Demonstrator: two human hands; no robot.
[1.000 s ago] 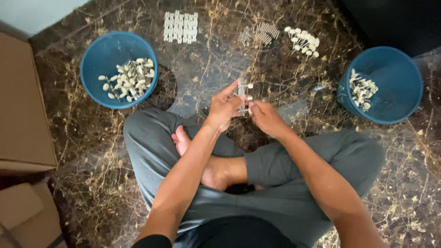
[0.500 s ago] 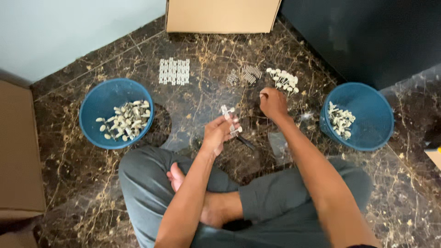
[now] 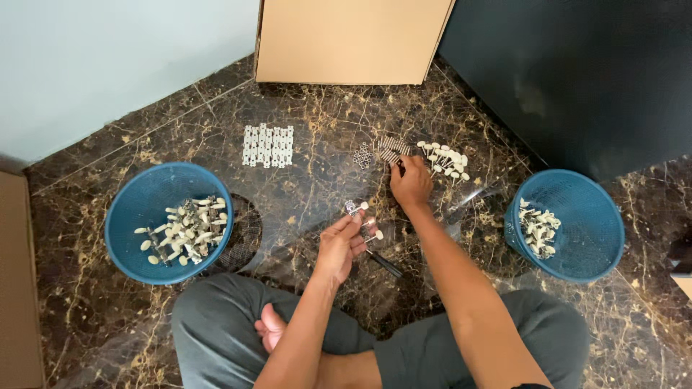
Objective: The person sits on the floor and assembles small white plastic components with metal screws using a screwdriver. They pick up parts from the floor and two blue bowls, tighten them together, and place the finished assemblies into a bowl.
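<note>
Two hands working: left hand (image 3: 339,245) pinching a small metal part (image 3: 355,207) (long axis upward-right), right hand (image 3: 409,181) closing on the metal pile (image 3: 389,148).

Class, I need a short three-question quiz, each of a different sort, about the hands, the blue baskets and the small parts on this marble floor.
1. True or false: the right hand reaches the small metal pieces on the floor.
2. The left hand holds: A) a small pale part, B) a basket, C) a box.
3. How many blue baskets hold pale parts?

Key: 1 true. 2 A. 3 two: the left basket and the right basket.
</note>
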